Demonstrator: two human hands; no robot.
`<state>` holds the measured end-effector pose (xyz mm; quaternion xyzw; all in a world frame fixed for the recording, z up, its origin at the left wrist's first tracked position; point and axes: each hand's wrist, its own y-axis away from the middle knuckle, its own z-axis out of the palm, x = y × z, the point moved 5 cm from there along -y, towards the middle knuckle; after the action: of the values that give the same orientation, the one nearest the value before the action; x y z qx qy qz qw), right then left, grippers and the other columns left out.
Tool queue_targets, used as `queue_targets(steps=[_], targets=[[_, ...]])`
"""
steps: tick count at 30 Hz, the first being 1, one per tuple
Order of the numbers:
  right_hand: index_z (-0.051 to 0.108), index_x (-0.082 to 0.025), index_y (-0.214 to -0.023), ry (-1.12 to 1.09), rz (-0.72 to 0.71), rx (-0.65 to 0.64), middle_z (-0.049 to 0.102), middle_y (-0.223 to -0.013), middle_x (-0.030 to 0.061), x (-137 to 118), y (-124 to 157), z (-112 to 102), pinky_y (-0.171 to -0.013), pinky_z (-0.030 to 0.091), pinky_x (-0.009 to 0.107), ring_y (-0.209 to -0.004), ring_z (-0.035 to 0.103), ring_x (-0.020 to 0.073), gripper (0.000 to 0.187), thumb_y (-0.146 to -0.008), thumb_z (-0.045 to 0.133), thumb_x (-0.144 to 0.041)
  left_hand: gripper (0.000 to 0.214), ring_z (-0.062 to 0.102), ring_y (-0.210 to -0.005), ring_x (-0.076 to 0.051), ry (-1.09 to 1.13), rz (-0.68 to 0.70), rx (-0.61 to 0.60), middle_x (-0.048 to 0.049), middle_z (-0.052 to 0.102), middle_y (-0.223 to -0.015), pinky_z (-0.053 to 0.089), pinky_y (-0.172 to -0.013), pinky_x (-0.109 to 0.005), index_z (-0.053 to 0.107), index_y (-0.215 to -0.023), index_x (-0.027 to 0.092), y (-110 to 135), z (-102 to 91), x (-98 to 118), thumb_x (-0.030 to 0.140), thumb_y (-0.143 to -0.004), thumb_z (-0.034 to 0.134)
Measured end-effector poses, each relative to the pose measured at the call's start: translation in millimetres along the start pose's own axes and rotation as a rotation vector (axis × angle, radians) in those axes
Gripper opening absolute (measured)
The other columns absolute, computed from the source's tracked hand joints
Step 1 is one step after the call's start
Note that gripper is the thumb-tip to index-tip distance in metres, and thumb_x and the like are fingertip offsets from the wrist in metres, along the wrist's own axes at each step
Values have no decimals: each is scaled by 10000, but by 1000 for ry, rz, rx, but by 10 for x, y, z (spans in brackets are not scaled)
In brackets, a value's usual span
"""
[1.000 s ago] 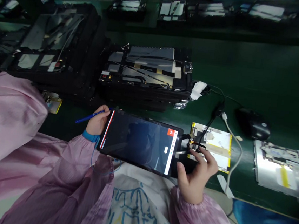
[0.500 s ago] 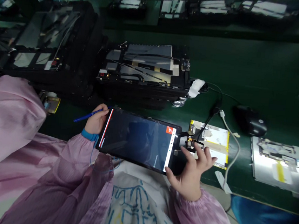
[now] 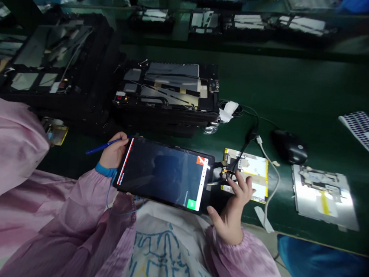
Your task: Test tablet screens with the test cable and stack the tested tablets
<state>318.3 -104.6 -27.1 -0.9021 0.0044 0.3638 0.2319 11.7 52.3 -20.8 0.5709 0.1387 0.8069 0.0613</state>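
My left hand point(image 3: 111, 153), closed, grips the left edge of a tablet screen point(image 3: 161, 171) and also holds a blue pen point(image 3: 102, 146) that sticks out to the left. The tablet is lit, mostly dark, with a white bar at its right side, a red box above and a green box point(image 3: 192, 204) below. Just off its right edge hovers my right hand point(image 3: 233, 213), open, thumb and fingers apart. Flex cables lead from the tablet to a battery with a small circuit board point(image 3: 256, 171); my right fingertips are near them, and contact is unclear.
Stacks of opened tablet bodies point(image 3: 167, 115) stand behind and at the left. To the right lie a black mouse point(image 3: 290, 146), a white cable point(image 3: 276, 180), a silver battery plate point(image 3: 325, 198) and a sticker sheet point(image 3: 367, 136). A co-worker's pink sleeve point(image 3: 10, 152) is at the left.
A green box has appeared at the screen's lower right. My right thumb has moved off the screen's edge. The whole view has shifted a little, with more of the back shelf showing.
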Motion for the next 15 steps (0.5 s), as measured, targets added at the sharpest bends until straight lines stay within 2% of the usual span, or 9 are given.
queue_targets(steps=[7,12,15], targets=[[363,-207,-1311,8,24,64,389,-1374,178,-8,11,4,-1042,173,667,-1371,235,399,581,-825,468,-508,125,538,-559,-133,-14,35,20,29,518,-557,428,-586,-261,484,-619,172,-12,-29,18,119,-628,597],[450,-195,-1256,308,172,61,406,-1374,180,194,-182,-195,-1028,235,622,-1350,265,390,536,-840,483,-531,133,500,-537,-104,-11,53,35,31,488,-559,395,-568,-236,493,-620,161,-30,-47,36,108,-616,615],[511,-196,-1209,474,185,-18,513,-1296,153,435,-383,-309,-1022,260,589,-1305,337,375,507,-854,453,-552,140,502,-550,-112,-11,45,21,20,510,-568,392,-573,-238,487,-618,163,-42,-52,38,114,-610,618]])
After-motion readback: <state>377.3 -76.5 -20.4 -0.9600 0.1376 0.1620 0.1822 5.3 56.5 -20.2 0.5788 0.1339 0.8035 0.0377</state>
